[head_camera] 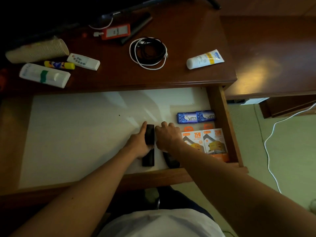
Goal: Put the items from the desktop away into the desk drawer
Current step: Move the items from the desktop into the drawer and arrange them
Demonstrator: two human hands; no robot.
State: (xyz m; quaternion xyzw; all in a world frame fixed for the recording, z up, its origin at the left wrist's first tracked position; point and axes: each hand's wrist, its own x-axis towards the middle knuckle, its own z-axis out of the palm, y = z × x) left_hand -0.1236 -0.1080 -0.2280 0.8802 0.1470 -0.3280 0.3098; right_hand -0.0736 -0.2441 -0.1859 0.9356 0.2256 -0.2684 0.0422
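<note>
Two black remotes lie side by side in the open drawer (225,120), on its white liner near the front edge. The left hand (139,144) is wrapped around the left black remote (149,146), thumb along its far side, fingers closed over its middle. The right hand (166,135) rests palm down, fingers curled, over the upper end of the right black remote (171,159); only that remote's near end shows below the wrist, so the grip itself cannot be judged. The two hands are almost touching.

Just right of the right hand, against the drawer's right wall, stand two charger boxes (205,142) marked 25W, side by side. Beyond them lie two blue soap packs (195,116), end to end.

On the desk (188,77), beyond the hands: a coil of black and white cables (148,53) straight ahead; a white tube of cream (204,59) ahead and to the right; a red-edged card holder (116,31) with a white cord, farther back. Ahead and to the left lie a small white remote (83,61), a glue stick (59,65) touching or just beside it, a larger white remote (44,75) with a green band, and a stack of paper cups (37,50) on its side.

A white cable (271,142) runs across the floor, right of the drawer.
</note>
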